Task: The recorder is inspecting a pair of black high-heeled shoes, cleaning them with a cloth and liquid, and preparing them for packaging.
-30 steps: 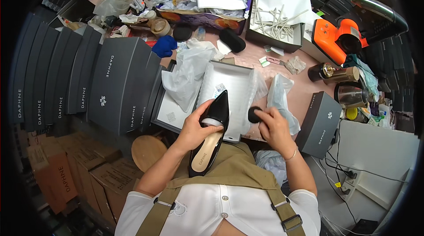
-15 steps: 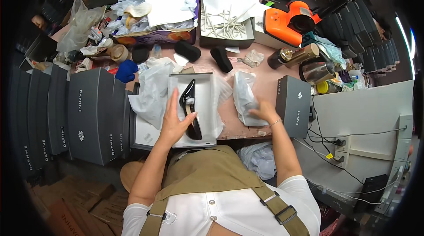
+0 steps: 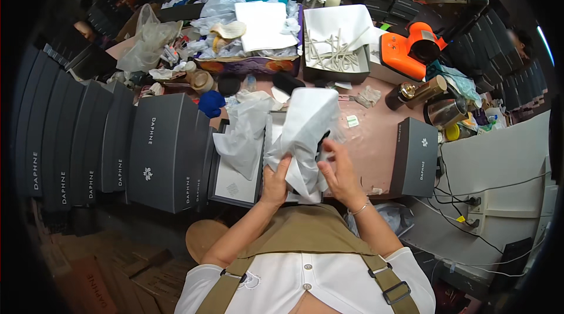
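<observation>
Both hands are on the white tissue paper (image 3: 305, 132) now, right over the open shoe box (image 3: 238, 187) at the near edge of the pink table (image 3: 376, 143). The left hand (image 3: 275, 180) pinches the sheet's lower left edge between thumb and fingers; the right hand (image 3: 338, 170) has its fingers curled against the right side, holding a fold. A sliver of something dark (image 3: 322, 138) peeks out beneath the paper, likely the shoe, though most of it is hidden.

Here is the worry: that paper is thin and already bunched, so a hard pull from both sides could tear it. A second sheet of tissue (image 3: 244, 135) spills over the box's left side, and it could get dragged or caught underneath. Just right of the hands stands a dark box (image 3: 414, 158) upright on end; a wide sweep of the right elbow could topple it. Farther off, the metal flask (image 3: 418, 92) and kettle (image 3: 446, 113) crowd the far right, well apart from the hands for now.
</observation>
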{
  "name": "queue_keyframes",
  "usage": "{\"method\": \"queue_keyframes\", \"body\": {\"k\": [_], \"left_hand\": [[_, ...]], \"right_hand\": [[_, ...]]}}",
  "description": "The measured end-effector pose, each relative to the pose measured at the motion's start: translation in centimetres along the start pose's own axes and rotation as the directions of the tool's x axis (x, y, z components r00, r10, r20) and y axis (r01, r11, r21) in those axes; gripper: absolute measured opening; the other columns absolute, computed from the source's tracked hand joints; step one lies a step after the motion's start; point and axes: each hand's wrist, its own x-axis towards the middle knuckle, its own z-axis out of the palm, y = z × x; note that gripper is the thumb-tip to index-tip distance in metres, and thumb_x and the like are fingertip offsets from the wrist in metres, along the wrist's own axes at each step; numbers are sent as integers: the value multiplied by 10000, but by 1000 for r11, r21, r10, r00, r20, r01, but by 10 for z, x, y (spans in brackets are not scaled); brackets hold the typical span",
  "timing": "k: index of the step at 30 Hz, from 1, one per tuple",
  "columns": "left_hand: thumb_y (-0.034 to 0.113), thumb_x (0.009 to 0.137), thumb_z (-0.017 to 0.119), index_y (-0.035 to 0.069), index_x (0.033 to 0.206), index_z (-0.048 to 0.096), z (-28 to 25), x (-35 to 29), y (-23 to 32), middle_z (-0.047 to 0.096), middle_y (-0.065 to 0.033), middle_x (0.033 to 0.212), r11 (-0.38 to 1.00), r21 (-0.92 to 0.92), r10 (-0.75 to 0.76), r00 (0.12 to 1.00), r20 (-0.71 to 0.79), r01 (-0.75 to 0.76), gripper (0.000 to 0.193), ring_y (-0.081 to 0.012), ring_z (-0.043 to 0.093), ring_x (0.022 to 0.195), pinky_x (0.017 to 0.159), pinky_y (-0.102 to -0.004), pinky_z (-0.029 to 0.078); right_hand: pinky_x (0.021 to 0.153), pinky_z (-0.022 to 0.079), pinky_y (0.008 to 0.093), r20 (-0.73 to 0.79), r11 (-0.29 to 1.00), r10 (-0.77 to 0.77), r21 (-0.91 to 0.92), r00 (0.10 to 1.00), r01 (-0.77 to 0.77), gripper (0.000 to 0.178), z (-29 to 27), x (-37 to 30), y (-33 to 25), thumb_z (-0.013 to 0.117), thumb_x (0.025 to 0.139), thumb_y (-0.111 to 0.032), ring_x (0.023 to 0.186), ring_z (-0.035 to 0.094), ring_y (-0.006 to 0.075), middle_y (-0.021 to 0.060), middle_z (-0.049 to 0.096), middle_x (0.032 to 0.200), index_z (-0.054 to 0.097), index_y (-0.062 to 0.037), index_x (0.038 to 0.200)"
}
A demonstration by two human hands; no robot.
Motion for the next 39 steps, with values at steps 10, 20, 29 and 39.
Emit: {"method": "queue_keyframes", "body": {"k": [10, 20, 29, 39], "left_hand": [[735, 742, 562, -5, 1424, 286, -103, -32, 34, 401, -139, 1422, 959, -185, -152, 942, 300, 213, 1044, -244, 393, 1316, 1097, -414, 313], [519, 897, 535, 67, 1386, 385, -100, 5, 56, 506, -118, 1320, 945, -254, -195, 978, 78, 209, 683, -251, 546, 1160, 1003, -377, 459], [602, 912, 386, 73, 1385, 385, -88, 9, 38, 493, -111, 1333, 939, -314, 80, 978, -194, -139, 710, -279, 487, 1220, 1026, -407, 411], [203, 924, 572, 35, 1150, 551, -80, 17, 157, 580, -135, 1173, 776, 59, 627, 759, -174, -628, 282, -269, 624, 988, 876, -392, 536]], "right_hand": [[942, 382, 418, 109, 880, -448, -122, 887, 460, 144, 69, 52, -36, 582, 913, -174, 773, 566, 190, 45, 570, 769, 579, -52, 839], [788, 467, 249, 116, 781, -137, 623, 984, 35, 139, 106, 102, -73, 568, 937, -103, 850, 573, 117, 26, 634, 914, 604, 8, 1012], [762, 546, 333, 570, 245, 413, 681, 710, -690, 438, 82, -29, 36, 606, 931, -242, 1006, 606, 193, 80, 564, 1188, 483, -32, 1295], [717, 571, 346, 463, 332, 614, 583, 639, -741, 422, 4, -31, 38, 591, 914, -189, 959, 614, 186, 93, 566, 1185, 498, -61, 1305]]}}
